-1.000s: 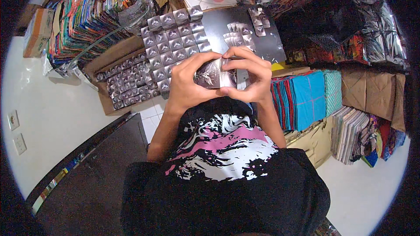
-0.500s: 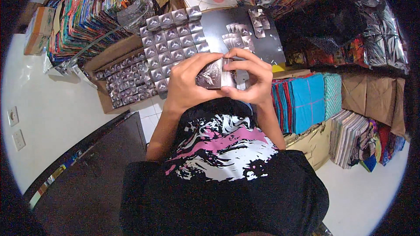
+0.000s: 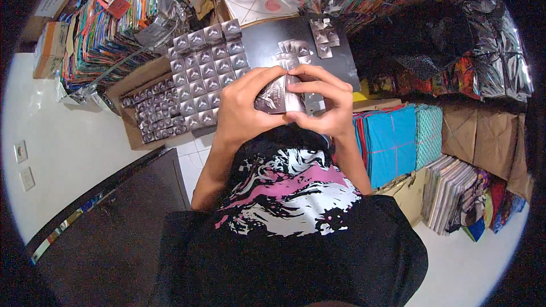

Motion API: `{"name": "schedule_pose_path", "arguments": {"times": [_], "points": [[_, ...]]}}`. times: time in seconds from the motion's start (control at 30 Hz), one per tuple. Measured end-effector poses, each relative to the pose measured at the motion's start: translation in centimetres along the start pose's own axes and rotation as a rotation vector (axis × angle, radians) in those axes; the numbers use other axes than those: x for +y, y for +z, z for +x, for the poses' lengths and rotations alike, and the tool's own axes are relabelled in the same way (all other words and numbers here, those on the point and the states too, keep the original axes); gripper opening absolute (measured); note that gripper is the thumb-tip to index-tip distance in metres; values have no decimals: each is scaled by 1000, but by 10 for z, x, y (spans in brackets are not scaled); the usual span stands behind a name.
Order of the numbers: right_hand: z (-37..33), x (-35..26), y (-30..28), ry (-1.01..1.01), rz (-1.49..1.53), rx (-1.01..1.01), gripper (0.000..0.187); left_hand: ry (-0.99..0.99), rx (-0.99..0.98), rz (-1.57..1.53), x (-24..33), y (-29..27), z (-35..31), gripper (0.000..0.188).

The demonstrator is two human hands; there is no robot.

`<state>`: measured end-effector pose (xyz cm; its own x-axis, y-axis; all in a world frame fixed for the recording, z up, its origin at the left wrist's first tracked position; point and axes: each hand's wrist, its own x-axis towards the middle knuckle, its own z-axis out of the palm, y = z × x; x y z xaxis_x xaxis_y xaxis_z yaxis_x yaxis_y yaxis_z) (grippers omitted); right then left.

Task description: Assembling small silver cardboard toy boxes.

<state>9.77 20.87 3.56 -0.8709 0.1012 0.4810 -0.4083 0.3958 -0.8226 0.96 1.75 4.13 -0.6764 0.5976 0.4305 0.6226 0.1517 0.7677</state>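
Observation:
In front of my chest, a small dark box with a pale printed emblem (image 3: 274,98) is held between both hands. My left hand (image 3: 243,105) wraps its left side, thumb along the lower edge and fingers over the top. From the other side, my right hand (image 3: 330,99) grips the box with curled fingers above and the thumb below. Its right end is partly hidden by those fingers. Beyond the hands, flat printed pieces (image 3: 296,47) lie overlapped on a black tabletop (image 3: 259,42), and a few more flat pieces (image 3: 325,37) lie farther right.
Rows of matching small boxes (image 3: 205,71) stand at the table's left, beside an open carton (image 3: 135,137) packed with more. Stacked wrapped packets (image 3: 91,40) carry a red tape dispenser (image 3: 114,4). Folded blue cloth bundles (image 3: 391,142) are at the right. A dark panel (image 3: 131,210) stands lower left.
The view has turned slightly, so the table and boxes sit a little farther left and lower. Both hands keep their hold on the box, which is tilted slightly differently.

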Motion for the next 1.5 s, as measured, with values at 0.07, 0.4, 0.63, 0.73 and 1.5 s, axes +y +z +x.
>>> {"name": "schedule_pose_path", "arguments": {"times": [0.07, 0.4, 0.63, 0.73, 1.5], "points": [[-1, 7, -12, 8, 11, 1, 43, -3, -10, 30, 4, 11, 7, 69], [7, 27, -68, 3, 36, -119, 48, -121, -26, -51, 14, 52, 27, 72], [-5, 67, -90, 288, 497, -134, 43, -112, -159, -178, 27, 72, 39, 79], [-12, 84, -82, 328, 776, -246, 58, -96, -135, -210, 15, 82, 41, 79], [-18, 83, -108, 267, 482, 83, 16, -164, 290, -282, 25, 152, 42, 21]]}}
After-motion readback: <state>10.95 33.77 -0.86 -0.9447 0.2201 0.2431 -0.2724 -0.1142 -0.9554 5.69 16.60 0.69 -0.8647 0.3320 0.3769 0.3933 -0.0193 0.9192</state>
